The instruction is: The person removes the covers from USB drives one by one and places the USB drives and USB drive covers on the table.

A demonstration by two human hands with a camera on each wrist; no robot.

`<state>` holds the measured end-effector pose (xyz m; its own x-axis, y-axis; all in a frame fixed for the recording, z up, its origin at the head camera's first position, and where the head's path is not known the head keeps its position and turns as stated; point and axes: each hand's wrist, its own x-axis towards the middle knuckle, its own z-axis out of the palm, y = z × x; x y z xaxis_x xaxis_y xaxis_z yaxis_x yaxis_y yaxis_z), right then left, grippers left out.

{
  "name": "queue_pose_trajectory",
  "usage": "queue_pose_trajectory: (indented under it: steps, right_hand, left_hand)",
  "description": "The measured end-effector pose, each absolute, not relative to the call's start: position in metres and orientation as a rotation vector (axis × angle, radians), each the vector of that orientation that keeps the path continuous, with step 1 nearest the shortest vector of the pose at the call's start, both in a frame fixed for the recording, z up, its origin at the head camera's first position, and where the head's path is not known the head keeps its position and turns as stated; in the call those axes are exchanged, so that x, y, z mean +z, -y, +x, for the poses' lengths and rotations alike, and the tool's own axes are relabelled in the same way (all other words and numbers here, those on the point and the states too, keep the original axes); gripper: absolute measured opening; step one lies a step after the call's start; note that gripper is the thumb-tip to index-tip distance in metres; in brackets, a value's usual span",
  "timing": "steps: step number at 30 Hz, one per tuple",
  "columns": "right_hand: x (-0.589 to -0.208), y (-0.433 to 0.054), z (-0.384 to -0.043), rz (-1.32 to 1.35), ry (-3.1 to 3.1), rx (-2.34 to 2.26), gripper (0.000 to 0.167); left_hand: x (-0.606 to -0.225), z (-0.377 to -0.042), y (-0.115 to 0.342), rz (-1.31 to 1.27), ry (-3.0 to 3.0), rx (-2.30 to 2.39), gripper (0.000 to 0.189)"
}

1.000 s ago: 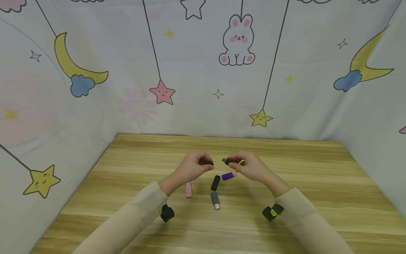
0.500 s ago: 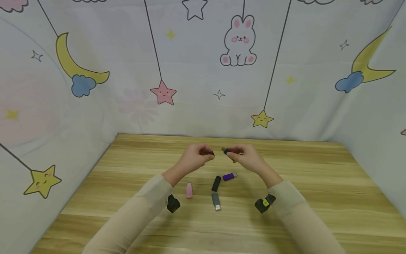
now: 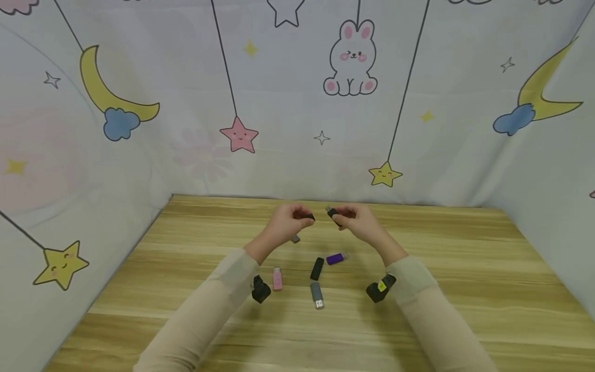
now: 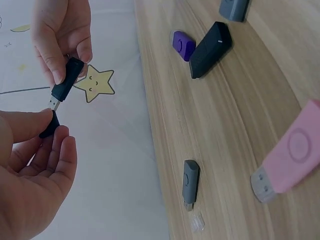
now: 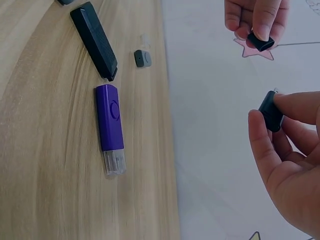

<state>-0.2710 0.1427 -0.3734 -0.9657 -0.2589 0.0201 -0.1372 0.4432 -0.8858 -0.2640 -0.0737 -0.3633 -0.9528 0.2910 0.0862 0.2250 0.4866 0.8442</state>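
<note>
Between thumb and fingers my left hand [image 3: 284, 223] pinches a small black cap [image 4: 50, 126]. A black USB stick [image 4: 68, 80] is pinched in my right hand [image 3: 360, 222], its metal plug bare and pointing toward the cap. In the head view a small gap lies between cap and plug. Both hands are raised above the far part of the table. Nearest below them lie a purple USB stick [image 3: 334, 259] with a clear cap and a black USB stick [image 3: 317, 269]. Partly behind my left hand is a grey USB stick [image 4: 190, 181].
A pink USB stick [image 3: 277, 279] lies left of centre on the wooden table [image 3: 446, 289]. Another grey USB stick [image 3: 316, 295] lies nearer the front. Beside the far grey stick is a clear cap [image 4: 198, 223]. A printed curtain [image 3: 288, 88] hangs behind the table.
Both hands have moved up and away from me, toward the table's far edge, still holding the cap and the stick. The far grey stick has come into sight below my left hand.
</note>
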Motion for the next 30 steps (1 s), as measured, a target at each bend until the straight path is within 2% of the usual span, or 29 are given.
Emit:
queue_pose_trajectory:
  steps: [30]
  right_hand:
    - [-0.394, -0.127, -0.296, -0.242, -2.477, -1.68, 0.033]
  left_hand:
    - [-0.385, -0.296, 0.068, 0.35, -2.674, 1.454, 0.025]
